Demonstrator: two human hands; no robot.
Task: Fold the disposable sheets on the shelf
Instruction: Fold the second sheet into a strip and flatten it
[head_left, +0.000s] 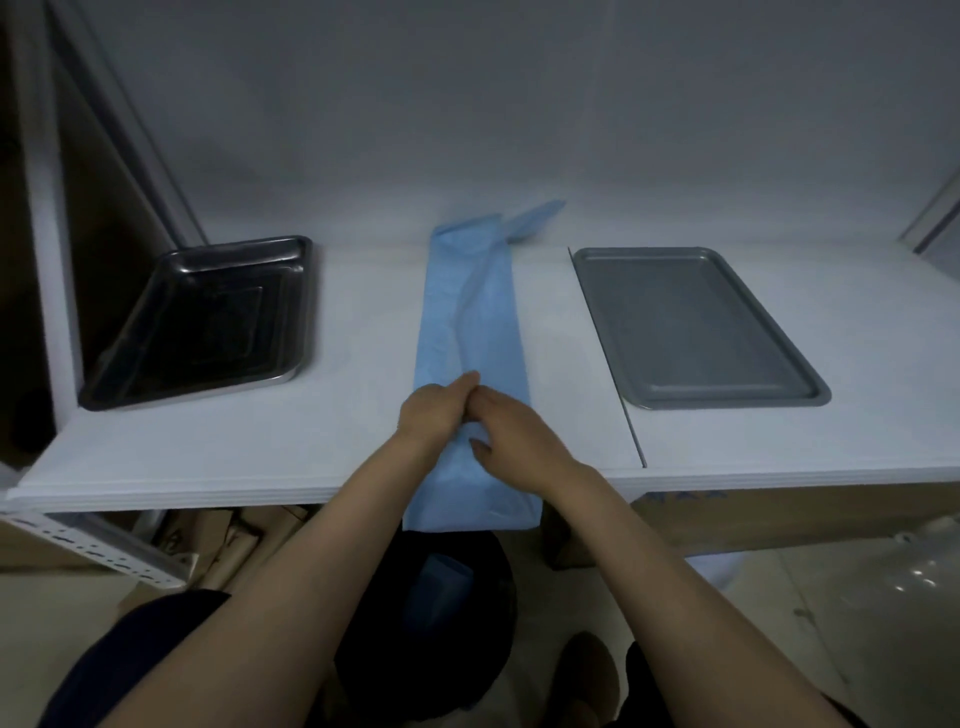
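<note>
Already narrowed to a long strip, the blue sheet (470, 317) ran up the centre of the frame on the shelf (322, 447). The left hand (434, 413) and right hand (511, 434) pinched its near part together; keeping the edges aligned seemed key.

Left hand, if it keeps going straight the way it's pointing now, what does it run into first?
The left hand points up along the blue sheet, so it would likely slide over its bunched ridge toward the back wall. Neither tray lies in that line.
</note>
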